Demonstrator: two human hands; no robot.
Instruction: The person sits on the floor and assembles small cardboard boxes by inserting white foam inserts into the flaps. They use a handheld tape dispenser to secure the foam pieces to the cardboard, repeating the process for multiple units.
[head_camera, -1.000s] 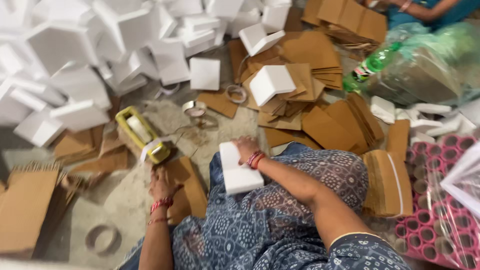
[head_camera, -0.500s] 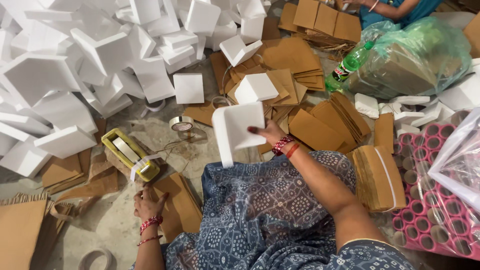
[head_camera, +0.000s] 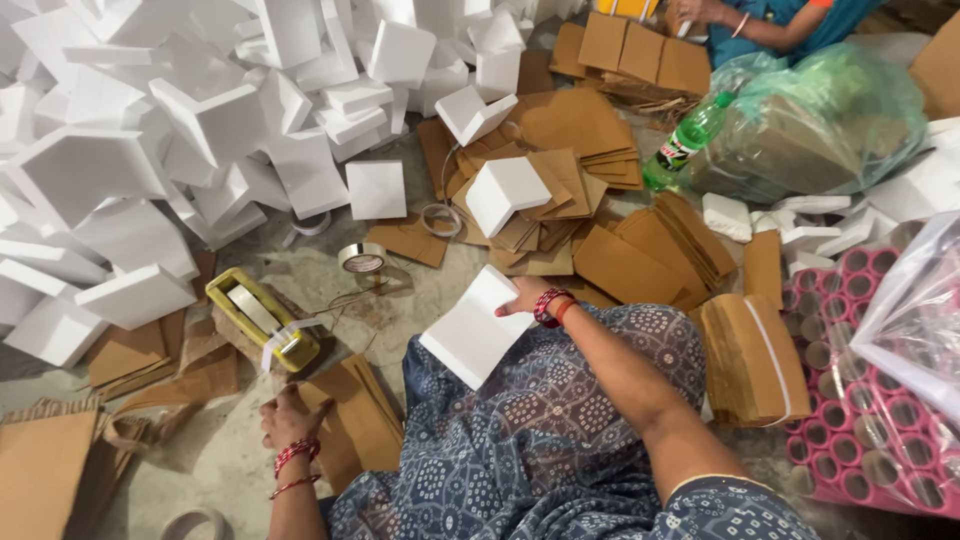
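Right hand (head_camera: 522, 295) gripping white foam corner piece (head_camera: 478, 328) by its top edge, above the knee; lowered since a half-second ago; left hand (head_camera: 290, 415) fingers pressed on brown card stack (head_camera: 358, 418), beside yellow tape dispenser (head_camera: 262, 318); bare floor (head_camera: 400, 290) ahead, foam pile (head_camera: 150, 130) crowding left.

Foam block (head_camera: 478, 332) in right hand (head_camera: 520, 294): white. Cardboard sheet (head_camera: 352, 420) under left hand (head_camera: 290, 418): brown. Tape dispenser (head_camera: 262, 318): yellow. Wrist bangles (head_camera: 550, 305): red. Garment (head_camera: 530, 440): blue, white dotted print. Bottle (head_camera: 686, 138): green. Tube tray (head_camera: 865, 400): pink.
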